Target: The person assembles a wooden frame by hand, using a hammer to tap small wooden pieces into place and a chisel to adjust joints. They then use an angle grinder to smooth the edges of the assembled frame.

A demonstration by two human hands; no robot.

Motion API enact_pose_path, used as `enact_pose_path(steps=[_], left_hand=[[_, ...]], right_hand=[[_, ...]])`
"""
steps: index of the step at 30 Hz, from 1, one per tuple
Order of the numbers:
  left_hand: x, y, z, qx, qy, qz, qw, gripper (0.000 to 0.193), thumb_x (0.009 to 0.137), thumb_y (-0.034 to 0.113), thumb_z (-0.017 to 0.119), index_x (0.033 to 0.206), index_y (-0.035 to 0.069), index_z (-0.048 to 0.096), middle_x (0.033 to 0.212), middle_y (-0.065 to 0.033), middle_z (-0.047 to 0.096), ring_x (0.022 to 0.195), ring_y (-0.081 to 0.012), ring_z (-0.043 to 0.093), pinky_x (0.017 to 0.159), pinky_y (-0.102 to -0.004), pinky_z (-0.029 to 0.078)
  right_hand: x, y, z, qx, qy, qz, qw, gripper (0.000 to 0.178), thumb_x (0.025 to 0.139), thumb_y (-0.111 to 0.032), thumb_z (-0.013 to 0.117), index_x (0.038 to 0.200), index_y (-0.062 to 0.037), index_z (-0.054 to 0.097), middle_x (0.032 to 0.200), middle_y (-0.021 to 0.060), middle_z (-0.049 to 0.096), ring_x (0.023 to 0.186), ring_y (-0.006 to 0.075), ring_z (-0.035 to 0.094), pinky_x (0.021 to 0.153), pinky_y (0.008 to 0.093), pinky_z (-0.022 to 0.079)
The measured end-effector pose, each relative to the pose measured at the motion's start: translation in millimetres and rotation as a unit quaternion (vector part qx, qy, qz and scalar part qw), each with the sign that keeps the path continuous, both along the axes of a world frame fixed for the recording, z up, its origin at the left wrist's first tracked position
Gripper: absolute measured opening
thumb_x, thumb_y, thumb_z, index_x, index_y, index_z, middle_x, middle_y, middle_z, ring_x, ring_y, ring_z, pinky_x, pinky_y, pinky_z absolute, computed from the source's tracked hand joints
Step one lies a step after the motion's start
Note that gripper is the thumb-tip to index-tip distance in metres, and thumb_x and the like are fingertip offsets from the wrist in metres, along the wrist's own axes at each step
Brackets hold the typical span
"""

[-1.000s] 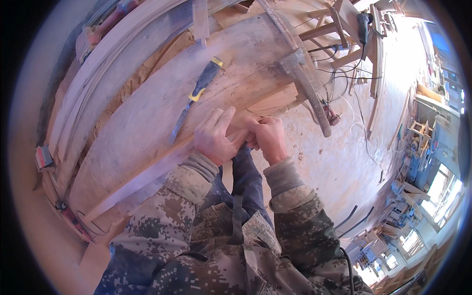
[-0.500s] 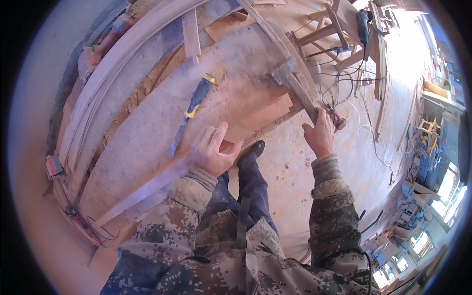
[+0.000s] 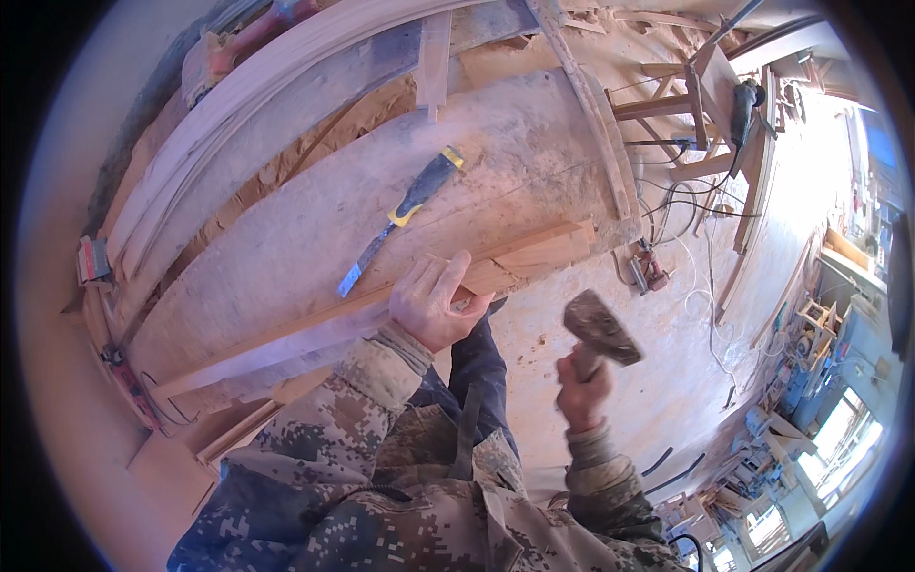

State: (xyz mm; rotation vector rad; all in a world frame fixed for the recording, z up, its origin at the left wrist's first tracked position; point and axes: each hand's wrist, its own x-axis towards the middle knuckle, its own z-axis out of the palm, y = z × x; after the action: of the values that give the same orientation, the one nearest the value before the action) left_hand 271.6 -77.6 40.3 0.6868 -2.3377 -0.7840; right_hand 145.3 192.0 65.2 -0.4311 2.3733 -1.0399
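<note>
My left hand [image 3: 437,303] rests with curled fingers around a long pale wooden piece [image 3: 315,329] along the near edge of the workbench [image 3: 276,257]. A dark gap shows between thumb and forefinger; the fingers' undersides are hidden. In my right hand [image 3: 583,391] is the short handle of a hatchet [image 3: 600,329], raised over the floor right of the bench. Its broad dark head is blurred by motion. A chisel [image 3: 405,214] with a black and yellow handle lies on the benchtop, beyond my left hand.
Long curved wooden strips [image 3: 219,143] lie along the far left. A red clamp-like tool [image 3: 648,270] and loose cables [image 3: 681,200] are on the floor at right. Behind them stands a wooden stand [image 3: 701,100] with a black power tool [image 3: 745,110] on it.
My right hand has lifted the hatchet off the bench and drawn it nearer to me, head up. My left hand keeps its place on the wood. The view has shifted.
</note>
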Motion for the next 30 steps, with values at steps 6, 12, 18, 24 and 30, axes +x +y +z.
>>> enact_pose_path(steps=[6, 12, 18, 24, 30], left_hand=[[0.2, 1.1, -1.8, 0.006, 0.000, 0.013, 1.000, 0.059, 0.069, 0.017, 0.092, 0.117, -0.006, 0.067, 0.088, -0.0181, 0.069, 0.073, -0.0368, 0.067, 0.065, -0.0451, 0.057], [1.9, 1.8, -5.1, 0.005, -0.009, 0.009, 1.000, 0.062, 0.069, 0.020, 0.094, 0.119, -0.006, 0.067, 0.088, -0.0177, 0.069, 0.073, -0.0373, 0.067, 0.064, -0.0453, 0.056], [3.9, 1.4, -5.2, 0.014, 0.012, -0.005, 1.000, 0.065, 0.072, 0.020, 0.094, 0.123, -0.006, 0.065, 0.088, -0.0164, 0.069, 0.074, -0.0363, 0.067, 0.065, -0.0443, 0.056], [5.8, 1.8, -6.2, 0.041, 0.032, 0.007, 0.999, 0.060, 0.071, 0.023, 0.094, 0.120, -0.002, 0.069, 0.093, -0.0137, 0.070, 0.082, -0.0345, 0.069, 0.071, -0.0426, 0.058], [6.4, 2.6, -9.6, 0.047, 0.057, 0.004, 0.997, 0.083, 0.068, 0.017, 0.097, 0.137, -0.006, 0.056, 0.096, -0.0152, 0.069, 0.083, -0.0342, 0.068, 0.070, -0.0431, 0.057]], right_hand=[[30.6, -47.0, 5.1, 0.000, 0.063, 0.087, 0.994, 0.030, 0.090, -0.013, 0.080, 0.114, -0.0002, 0.066, 0.090, 0.0226, 0.073, 0.081, 0.0416, 0.072, 0.070, 0.0461, 0.055], [32.0, -77.4, 7.7, 0.048, 0.072, 0.124, 0.988, 0.024, 0.093, -0.015, 0.075, 0.105, -0.0033, 0.057, 0.077, 0.0196, 0.067, 0.069, 0.0441, 0.067, 0.060, 0.0520, 0.050], [36.6, -87.2, 13.4, 0.085, 0.086, 0.141, 0.983, 0.022, 0.097, -0.017, 0.070, 0.107, -0.0037, 0.056, 0.084, 0.0221, 0.069, 0.076, 0.0471, 0.067, 0.064, 0.0553, 0.050], [30.9, -94.0, 15.7, 0.123, 0.055, 0.151, 0.979, 0.023, 0.097, -0.017, 0.069, 0.110, -0.0034, 0.054, 0.088, 0.0235, 0.070, 0.082, 0.0483, 0.067, 0.066, 0.0570, 0.050], [32.9, -95.5, 26.3, 0.080, 0.064, 0.142, 0.985, 0.025, 0.095, -0.013, 0.071, 0.109, -0.0030, 0.054, 0.085, 0.0241, 0.069, 0.079, 0.0493, 0.066, 0.065, 0.0567, 0.050]])
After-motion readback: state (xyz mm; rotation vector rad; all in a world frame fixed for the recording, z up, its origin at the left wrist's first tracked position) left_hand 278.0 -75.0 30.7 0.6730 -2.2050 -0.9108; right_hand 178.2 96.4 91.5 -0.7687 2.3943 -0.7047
